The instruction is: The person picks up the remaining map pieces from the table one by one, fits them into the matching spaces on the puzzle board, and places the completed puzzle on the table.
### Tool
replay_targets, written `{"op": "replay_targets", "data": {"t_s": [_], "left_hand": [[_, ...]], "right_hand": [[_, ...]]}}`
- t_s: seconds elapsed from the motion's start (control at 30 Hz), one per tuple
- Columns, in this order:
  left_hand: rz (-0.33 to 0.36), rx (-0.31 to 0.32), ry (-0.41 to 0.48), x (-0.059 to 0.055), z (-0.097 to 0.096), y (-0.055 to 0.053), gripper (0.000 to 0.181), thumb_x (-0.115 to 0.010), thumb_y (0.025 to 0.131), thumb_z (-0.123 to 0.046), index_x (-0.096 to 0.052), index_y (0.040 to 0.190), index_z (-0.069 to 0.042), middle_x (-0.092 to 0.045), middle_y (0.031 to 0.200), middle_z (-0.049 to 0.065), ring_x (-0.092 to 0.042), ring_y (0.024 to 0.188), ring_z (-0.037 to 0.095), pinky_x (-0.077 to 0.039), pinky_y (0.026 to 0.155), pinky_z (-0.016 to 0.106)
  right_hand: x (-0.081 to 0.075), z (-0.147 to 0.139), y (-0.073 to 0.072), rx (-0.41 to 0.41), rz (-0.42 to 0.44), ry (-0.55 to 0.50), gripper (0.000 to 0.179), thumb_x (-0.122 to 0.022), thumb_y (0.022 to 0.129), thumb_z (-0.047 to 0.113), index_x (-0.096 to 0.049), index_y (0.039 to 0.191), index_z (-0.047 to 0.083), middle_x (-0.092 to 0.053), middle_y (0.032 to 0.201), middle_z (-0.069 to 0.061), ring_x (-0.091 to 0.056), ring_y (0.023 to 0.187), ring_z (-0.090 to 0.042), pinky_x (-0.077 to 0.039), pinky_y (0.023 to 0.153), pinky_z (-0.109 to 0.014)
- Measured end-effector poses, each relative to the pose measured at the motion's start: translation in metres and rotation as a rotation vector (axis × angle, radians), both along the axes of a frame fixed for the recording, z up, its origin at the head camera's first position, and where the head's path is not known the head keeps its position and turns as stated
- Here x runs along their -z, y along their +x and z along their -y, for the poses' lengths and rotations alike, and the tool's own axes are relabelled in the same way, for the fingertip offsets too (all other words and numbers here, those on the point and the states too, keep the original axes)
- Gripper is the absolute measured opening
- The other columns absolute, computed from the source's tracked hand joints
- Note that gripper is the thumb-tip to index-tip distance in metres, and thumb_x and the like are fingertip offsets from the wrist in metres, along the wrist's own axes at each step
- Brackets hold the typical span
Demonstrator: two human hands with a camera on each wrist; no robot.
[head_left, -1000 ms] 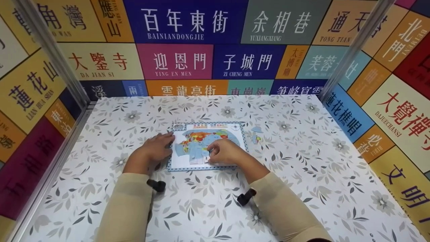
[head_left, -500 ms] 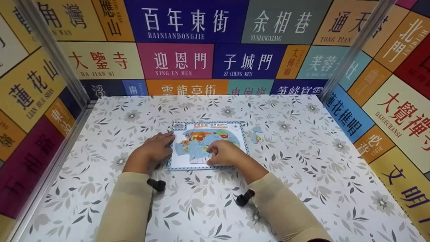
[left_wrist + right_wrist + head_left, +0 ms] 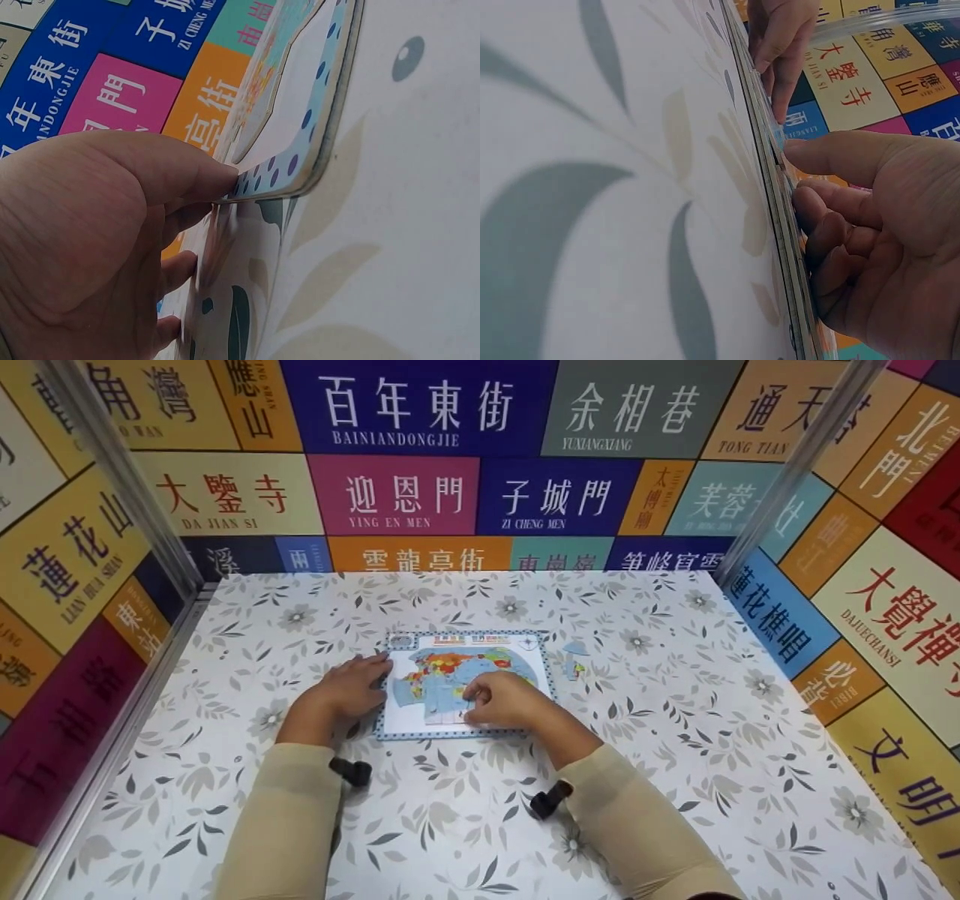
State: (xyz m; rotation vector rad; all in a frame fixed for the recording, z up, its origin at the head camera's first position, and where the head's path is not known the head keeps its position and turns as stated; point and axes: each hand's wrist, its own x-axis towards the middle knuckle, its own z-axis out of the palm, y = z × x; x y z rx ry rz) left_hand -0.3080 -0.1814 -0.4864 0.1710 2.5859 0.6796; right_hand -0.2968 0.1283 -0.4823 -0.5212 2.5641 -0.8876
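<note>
A world map puzzle board with a blue dotted border lies on the table. Light blue map pieces fill much of its middle. My left hand rests at the board's left edge, its thumb touching the dotted corner in the left wrist view. Over the lower middle of the board is my right hand. Its thumb and index finger pinch a small puzzle piece there, largely hidden by the fingers. In the right wrist view the right hand's other fingers are curled low against the board.
Two loose puzzle pieces, a pale blue one and a multicoloured one, lie right of the board. A flower-patterned cloth covers the table. Upright panels with Chinese lettering enclose the back and sides.
The pieces near my right fingertips have shifted slightly and sit closer together than a second ago. My left hand stays in the same place; my right hand has barely moved.
</note>
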Motion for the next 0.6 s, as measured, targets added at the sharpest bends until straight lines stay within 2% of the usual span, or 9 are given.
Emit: {"op": "replay_targets", "data": {"t_s": [0.33, 0.6], "left_hand": [[-0.035, 0.032, -0.022, -0.0008, 0.0000, 0.0015, 0.066, -0.048, 0.109, -0.027, -0.028, 0.172, -0.023, -0.011, 0.183, -0.003, 0.001, 0.170, 0.039, 0.004, 0.137, 0.062], [-0.013, 0.016, -0.011, -0.0013, -0.0012, 0.0016, 0.066, -0.048, 0.108, -0.027, -0.028, 0.172, -0.025, -0.011, 0.183, -0.004, 0.002, 0.170, 0.038, 0.004, 0.137, 0.062]], "right_hand": [[-0.0006, -0.0006, -0.0001, -0.016, -0.015, 0.004, 0.031, -0.084, 0.091, 0.028, -0.079, 0.120, 0.017, -0.074, 0.089, 0.003, -0.062, 0.077, -0.010, -0.053, 0.077, -0.031], [-0.0037, -0.0083, -0.0040, 0.002, 0.010, -0.059, 0.032, -0.082, 0.093, 0.026, -0.077, 0.123, 0.016, -0.074, 0.088, 0.002, -0.061, 0.074, -0.011, -0.053, 0.077, -0.031]]}}
